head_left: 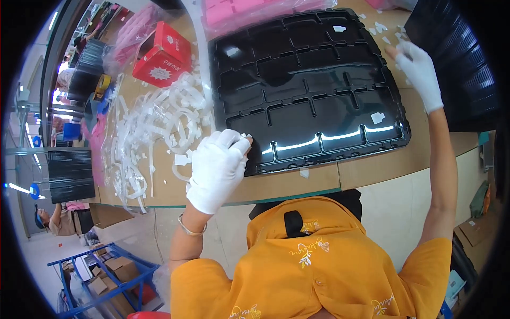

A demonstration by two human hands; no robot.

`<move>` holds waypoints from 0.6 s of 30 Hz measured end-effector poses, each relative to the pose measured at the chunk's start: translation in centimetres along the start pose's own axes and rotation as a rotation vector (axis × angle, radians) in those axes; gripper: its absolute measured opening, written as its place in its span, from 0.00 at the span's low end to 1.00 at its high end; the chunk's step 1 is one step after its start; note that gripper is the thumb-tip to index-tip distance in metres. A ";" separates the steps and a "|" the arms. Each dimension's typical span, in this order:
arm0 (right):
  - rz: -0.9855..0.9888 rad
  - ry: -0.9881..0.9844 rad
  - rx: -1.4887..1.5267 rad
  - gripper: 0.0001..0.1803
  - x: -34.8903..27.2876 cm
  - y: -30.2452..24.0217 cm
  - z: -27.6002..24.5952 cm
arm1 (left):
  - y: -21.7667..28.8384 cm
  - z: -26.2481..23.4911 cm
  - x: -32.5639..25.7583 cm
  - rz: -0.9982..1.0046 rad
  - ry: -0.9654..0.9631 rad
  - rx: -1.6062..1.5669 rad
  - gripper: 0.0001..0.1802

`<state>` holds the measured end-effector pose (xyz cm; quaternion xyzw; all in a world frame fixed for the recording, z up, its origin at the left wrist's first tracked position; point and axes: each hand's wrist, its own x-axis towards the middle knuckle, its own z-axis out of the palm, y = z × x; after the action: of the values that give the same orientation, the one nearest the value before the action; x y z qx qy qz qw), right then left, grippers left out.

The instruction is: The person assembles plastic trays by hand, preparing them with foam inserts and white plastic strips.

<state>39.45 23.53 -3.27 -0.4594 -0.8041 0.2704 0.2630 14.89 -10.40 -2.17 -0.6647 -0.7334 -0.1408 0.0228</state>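
A large black plastic tray (319, 106) with several rectangular compartments lies on the brown table (372, 167). My left hand (218, 167), in a white glove, is curled at the tray's near left corner, its fingertips pinched on a small white piece (246, 137). In another white glove, my right hand (419, 74) rests with fingers stretched out on the tray's far right edge, beside several small white scraps (380, 26). A few white pieces (377, 117) lie inside the tray's compartments.
A heap of white plastic strips (154, 122) lies left of the tray, with a red box (162, 56) and a tape roll (102, 84) beyond it. Pink trays (249, 10) sit at the back, a black stack (462, 64) at right. A blue cart (106, 276) and another person (58, 220) are lower left.
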 end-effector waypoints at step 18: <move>0.054 0.367 0.183 0.15 5.0 6.5 3.1 | 2.0 0.3 4.1 -0.341 -0.179 0.165 0.03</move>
<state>38.99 30.13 -9.01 -0.4964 -0.7021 0.2611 0.4387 16.43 -6.23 -1.23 -0.5365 -0.8435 -0.0225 -0.0125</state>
